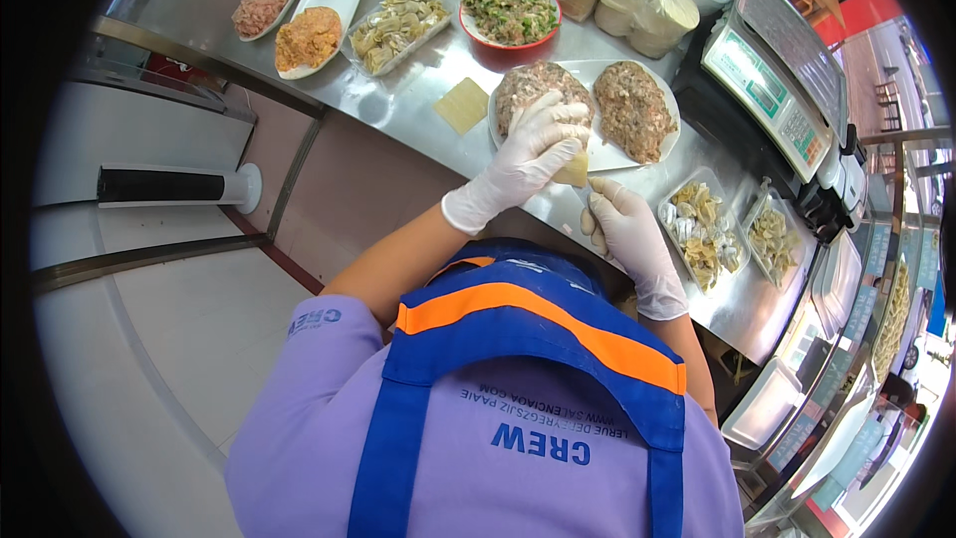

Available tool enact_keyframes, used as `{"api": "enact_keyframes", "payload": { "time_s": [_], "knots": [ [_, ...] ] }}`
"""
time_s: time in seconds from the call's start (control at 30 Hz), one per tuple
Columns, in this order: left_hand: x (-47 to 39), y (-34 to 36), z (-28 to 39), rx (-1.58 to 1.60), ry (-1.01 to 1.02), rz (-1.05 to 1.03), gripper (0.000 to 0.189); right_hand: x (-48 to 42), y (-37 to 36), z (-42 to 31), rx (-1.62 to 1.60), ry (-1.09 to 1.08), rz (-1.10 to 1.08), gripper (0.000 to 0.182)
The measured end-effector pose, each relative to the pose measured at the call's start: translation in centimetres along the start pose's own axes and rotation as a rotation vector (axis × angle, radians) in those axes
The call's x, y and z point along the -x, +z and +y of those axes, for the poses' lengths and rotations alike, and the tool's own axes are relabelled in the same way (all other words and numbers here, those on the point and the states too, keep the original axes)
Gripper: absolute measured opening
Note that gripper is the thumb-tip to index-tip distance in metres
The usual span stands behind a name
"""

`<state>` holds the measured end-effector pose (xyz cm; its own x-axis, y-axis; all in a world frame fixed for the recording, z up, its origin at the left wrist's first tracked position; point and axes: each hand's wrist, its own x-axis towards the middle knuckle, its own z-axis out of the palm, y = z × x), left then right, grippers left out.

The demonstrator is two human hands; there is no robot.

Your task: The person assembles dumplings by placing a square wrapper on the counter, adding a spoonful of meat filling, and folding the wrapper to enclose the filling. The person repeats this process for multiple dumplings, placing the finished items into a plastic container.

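Observation:
My left hand (532,153), in a white glove, holds a square dough wrapper (573,169) at the near edge of a white plate (614,153). The fingers partly cover a mound of minced filling (539,82); whether they touch it I cannot tell. My right hand (626,228), also gloved, is closed around a thin tool (582,195), mostly hidden, whose tip is close to the wrapper. A second mound of minced filling (635,112) lies on the plate's right side. Another square wrapper (461,106) lies flat on the steel table, left of the plate.
Behind the plate stand a red-rimmed bowl (510,46) of green-flecked filling and bagged wrapper stacks (648,6). Folded wontons fill a left tray (399,26) and two right trays (702,228) (774,235). A scale (769,93) borders the right; two filling dishes (308,41) (265,4) stand left.

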<state>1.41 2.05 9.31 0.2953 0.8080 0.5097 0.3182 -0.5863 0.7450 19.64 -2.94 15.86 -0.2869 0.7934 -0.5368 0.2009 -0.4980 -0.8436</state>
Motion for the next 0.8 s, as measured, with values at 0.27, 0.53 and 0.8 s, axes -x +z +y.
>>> {"api": "enact_keyframes", "payload": {
  "time_s": [0.27, 0.53, 0.8],
  "knots": [
    [-3.4, -0.5, 4.0, 0.647, -0.551, 0.049, 0.024, -0.4, 0.3, -0.8, -0.304, -0.098, -0.051, 0.028],
    [-3.2, 1.4, 3.2, 1.028, -0.727, 0.126, 0.012, -1.9, 1.5, 1.6, 0.086, -0.348, 0.213, 0.031],
    [-6.4, 6.0, 3.2, 1.267, -0.887, -0.038, 0.016, 2.8, -4.6, 4.5, 0.288, -0.248, 0.325, 0.025]
  ]
}}
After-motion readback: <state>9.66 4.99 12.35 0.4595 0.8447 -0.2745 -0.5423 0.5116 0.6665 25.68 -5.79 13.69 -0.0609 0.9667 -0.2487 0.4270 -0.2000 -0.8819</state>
